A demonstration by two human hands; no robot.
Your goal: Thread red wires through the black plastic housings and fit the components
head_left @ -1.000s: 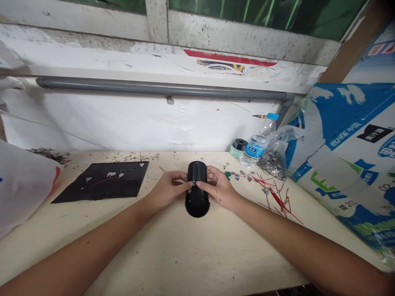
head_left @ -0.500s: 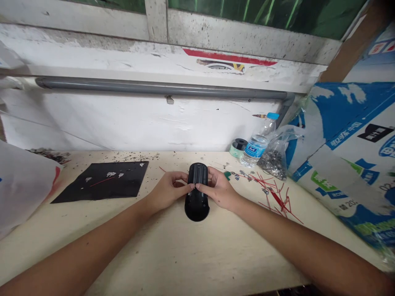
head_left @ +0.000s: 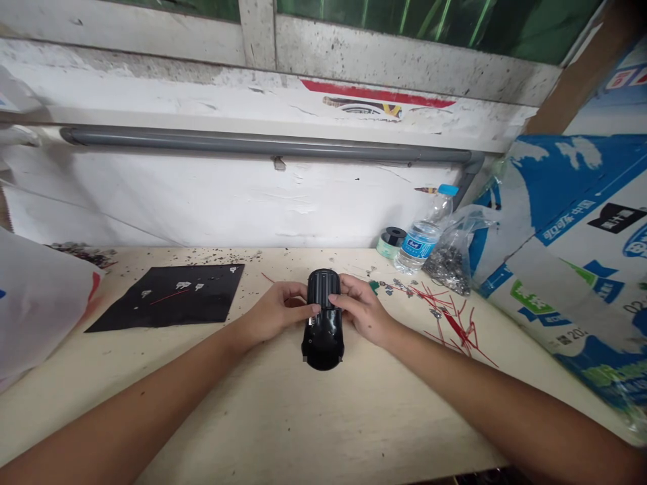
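Observation:
A glossy black cylindrical device point(head_left: 323, 340) with a ribbed upper part and a wider rounded lower end is held between both hands above the pale table. My left hand point(head_left: 275, 312) grips its left side, the thumb lying on the front near the middle. From the right, my right hand point(head_left: 364, 310) holds the ribbed part, its thumb on the front just above the left thumb's level. The other fingers of both hands are partly hidden behind the device.
A black mat point(head_left: 176, 296) with small metal pieces lies left. Red strips point(head_left: 457, 327) are scattered right. Behind them stand a water bottle point(head_left: 419, 242), a tape roll point(head_left: 390, 242) and a plastic bag of metal parts point(head_left: 449, 263). A blue-white carton point(head_left: 571, 269) borders the right.
The thumbs have moved apart, the right one shifting up and right. The device has turned slightly, and its lower end sits a little lower in view.

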